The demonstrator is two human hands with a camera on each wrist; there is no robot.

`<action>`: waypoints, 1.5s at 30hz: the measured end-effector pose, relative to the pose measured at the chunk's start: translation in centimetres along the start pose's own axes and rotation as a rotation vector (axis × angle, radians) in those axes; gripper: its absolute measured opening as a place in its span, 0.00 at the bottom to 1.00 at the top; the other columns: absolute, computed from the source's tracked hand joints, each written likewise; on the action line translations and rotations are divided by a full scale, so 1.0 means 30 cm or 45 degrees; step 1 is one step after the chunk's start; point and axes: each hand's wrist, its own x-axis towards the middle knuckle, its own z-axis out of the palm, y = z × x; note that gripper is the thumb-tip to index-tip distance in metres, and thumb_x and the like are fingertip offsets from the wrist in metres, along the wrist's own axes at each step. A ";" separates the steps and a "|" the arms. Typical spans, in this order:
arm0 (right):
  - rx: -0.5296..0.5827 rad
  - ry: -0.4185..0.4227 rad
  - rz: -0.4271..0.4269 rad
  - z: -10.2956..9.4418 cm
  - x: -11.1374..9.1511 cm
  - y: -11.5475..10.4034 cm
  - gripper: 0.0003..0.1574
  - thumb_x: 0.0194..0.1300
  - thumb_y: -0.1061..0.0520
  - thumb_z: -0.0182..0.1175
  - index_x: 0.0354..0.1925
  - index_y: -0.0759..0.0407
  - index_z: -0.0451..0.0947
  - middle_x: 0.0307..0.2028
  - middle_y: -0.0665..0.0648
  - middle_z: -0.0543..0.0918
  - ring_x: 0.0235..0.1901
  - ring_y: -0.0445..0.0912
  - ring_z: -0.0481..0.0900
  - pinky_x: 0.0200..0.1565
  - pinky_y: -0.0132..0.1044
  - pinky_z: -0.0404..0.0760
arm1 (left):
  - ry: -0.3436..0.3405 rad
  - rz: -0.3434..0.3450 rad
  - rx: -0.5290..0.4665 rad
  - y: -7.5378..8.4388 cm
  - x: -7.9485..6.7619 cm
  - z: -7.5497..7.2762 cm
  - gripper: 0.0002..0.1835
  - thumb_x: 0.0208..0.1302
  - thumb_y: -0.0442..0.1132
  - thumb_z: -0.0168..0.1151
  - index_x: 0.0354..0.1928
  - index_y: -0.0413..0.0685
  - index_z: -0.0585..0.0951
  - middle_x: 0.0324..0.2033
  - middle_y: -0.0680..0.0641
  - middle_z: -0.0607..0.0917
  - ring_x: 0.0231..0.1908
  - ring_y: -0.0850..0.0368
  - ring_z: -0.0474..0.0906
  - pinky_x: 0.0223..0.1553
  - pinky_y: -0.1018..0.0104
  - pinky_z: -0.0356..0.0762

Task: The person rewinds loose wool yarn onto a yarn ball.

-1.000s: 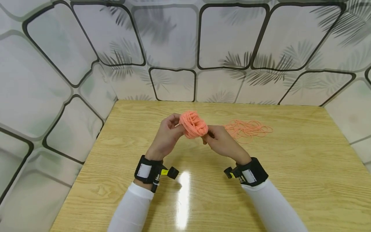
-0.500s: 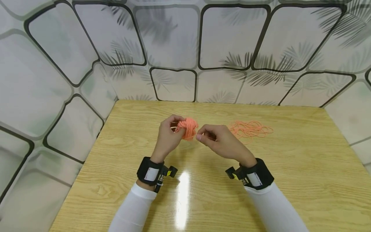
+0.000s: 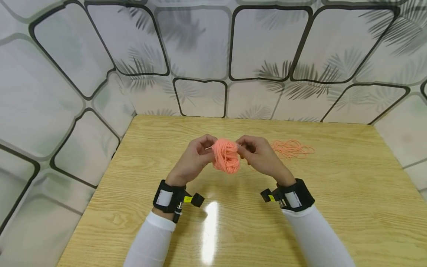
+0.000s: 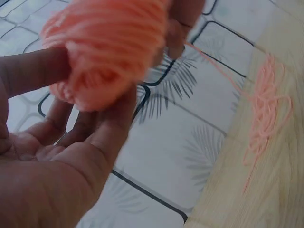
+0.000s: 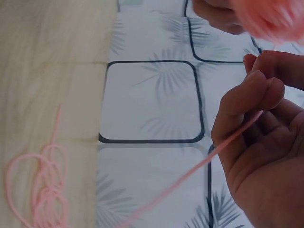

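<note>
A ball of coral yarn [image 3: 227, 156] is held up over the table between both hands. My left hand [image 3: 195, 159] grips it from the left, thumb on the near side and fingers underneath, as the left wrist view shows the wound ball [image 4: 107, 47]. At the ball's right edge, my right hand [image 3: 261, 155] has its fingers curled around a single yarn strand [image 5: 185, 178]. In the right wrist view that strand runs from the curled fingers down toward the lower left. A loose heap of the same yarn [image 3: 293, 149] lies on the table to the right.
The wooden table [image 3: 333, 207] meets a wall covering [image 3: 200, 44] with black outlines and leaf prints along its back edge. Each wrist wears a black strap with a small camera. A bright light reflection [image 3: 209, 233] shows on the tabletop near the front.
The ball turned in the left hand and shifted slightly right. The right hand moved away from it, then came back up to its right edge, with the strand still in its fingers.
</note>
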 end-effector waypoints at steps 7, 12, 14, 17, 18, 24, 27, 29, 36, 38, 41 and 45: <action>-0.065 -0.151 0.013 0.053 -0.024 0.021 0.10 0.66 0.43 0.52 0.36 0.43 0.76 0.20 0.51 0.71 0.17 0.45 0.65 0.21 0.37 0.66 | 0.437 0.013 -0.161 0.011 0.015 0.008 0.15 0.59 0.36 0.61 0.45 0.38 0.69 0.43 0.42 0.73 0.42 0.53 0.75 0.44 0.59 0.74; -0.111 -0.197 0.003 0.062 -0.039 -0.006 0.08 0.66 0.42 0.52 0.35 0.40 0.76 0.19 0.49 0.70 0.17 0.43 0.65 0.21 0.36 0.65 | 0.714 0.082 0.312 0.016 0.018 0.021 0.13 0.58 0.33 0.60 0.43 0.37 0.69 0.41 0.41 0.73 0.39 0.51 0.75 0.38 0.60 0.75; -0.125 -0.212 -0.007 0.058 -0.043 -0.021 0.08 0.66 0.42 0.52 0.36 0.39 0.76 0.19 0.48 0.70 0.17 0.43 0.65 0.21 0.36 0.65 | 0.765 0.123 0.548 0.024 0.012 0.031 0.11 0.58 0.30 0.57 0.43 0.35 0.71 0.40 0.40 0.74 0.37 0.49 0.74 0.35 0.60 0.74; -0.130 -0.216 -0.024 0.046 -0.044 -0.046 0.09 0.66 0.41 0.51 0.37 0.39 0.76 0.19 0.49 0.70 0.17 0.43 0.64 0.22 0.36 0.65 | 0.747 0.148 0.774 0.015 0.008 0.032 0.10 0.57 0.26 0.54 0.42 0.37 0.75 0.39 0.41 0.77 0.37 0.47 0.73 0.32 0.59 0.72; -0.131 -0.207 -0.033 0.041 -0.044 -0.054 0.09 0.66 0.41 0.51 0.37 0.39 0.76 0.19 0.49 0.69 0.17 0.43 0.64 0.22 0.36 0.64 | 0.710 0.144 0.815 0.005 0.007 0.026 0.10 0.57 0.25 0.53 0.41 0.39 0.76 0.39 0.42 0.78 0.36 0.49 0.73 0.31 0.60 0.71; -0.077 -0.099 -0.058 0.003 -0.030 -0.084 0.13 0.67 0.45 0.51 0.39 0.49 0.78 0.21 0.53 0.71 0.17 0.45 0.63 0.21 0.37 0.63 | 0.209 -0.025 0.654 -0.030 0.005 -0.003 0.14 0.58 0.24 0.49 0.41 0.45 0.78 0.39 0.47 0.79 0.32 0.52 0.72 0.28 0.64 0.70; -0.002 -0.049 -0.034 -0.014 -0.023 -0.094 0.12 0.67 0.49 0.52 0.40 0.54 0.77 0.23 0.57 0.72 0.17 0.47 0.65 0.19 0.38 0.65 | -0.037 -0.063 0.413 -0.021 -0.003 -0.007 0.12 0.61 0.26 0.51 0.44 0.43 0.76 0.40 0.42 0.78 0.35 0.48 0.74 0.30 0.58 0.73; 0.048 -0.023 -0.016 -0.020 -0.021 -0.091 0.12 0.68 0.51 0.52 0.40 0.56 0.77 0.25 0.59 0.72 0.17 0.48 0.66 0.18 0.39 0.66 | -0.129 -0.041 0.264 -0.012 -0.009 -0.007 0.10 0.62 0.29 0.54 0.45 0.42 0.75 0.41 0.41 0.77 0.38 0.48 0.75 0.32 0.56 0.74; 0.086 -0.067 0.038 0.005 -0.025 -0.028 0.09 0.68 0.54 0.50 0.38 0.55 0.77 0.25 0.59 0.73 0.17 0.50 0.66 0.19 0.39 0.68 | -0.067 0.076 -0.283 0.011 -0.011 -0.008 0.11 0.64 0.31 0.54 0.47 0.40 0.71 0.43 0.43 0.75 0.39 0.54 0.75 0.38 0.63 0.73; 0.064 -0.110 0.044 0.022 -0.028 -0.002 0.10 0.68 0.51 0.51 0.37 0.52 0.77 0.24 0.58 0.73 0.17 0.49 0.66 0.19 0.39 0.68 | 0.091 0.100 -0.335 0.012 -0.003 -0.007 0.12 0.63 0.33 0.56 0.47 0.40 0.71 0.43 0.43 0.75 0.40 0.55 0.75 0.40 0.64 0.73; 0.024 -0.176 0.034 0.043 -0.037 0.004 0.11 0.67 0.46 0.52 0.35 0.48 0.77 0.23 0.55 0.73 0.17 0.47 0.66 0.20 0.38 0.67 | 0.377 0.116 -0.230 0.009 0.010 -0.001 0.15 0.60 0.36 0.60 0.45 0.38 0.70 0.43 0.43 0.74 0.42 0.54 0.75 0.43 0.62 0.74; -0.042 -0.227 -0.010 0.057 -0.049 -0.009 0.11 0.66 0.42 0.52 0.35 0.44 0.76 0.21 0.51 0.71 0.18 0.44 0.65 0.21 0.36 0.66 | 0.674 0.102 0.184 -0.003 0.019 0.007 0.14 0.57 0.34 0.62 0.42 0.38 0.70 0.41 0.43 0.73 0.40 0.52 0.75 0.40 0.60 0.75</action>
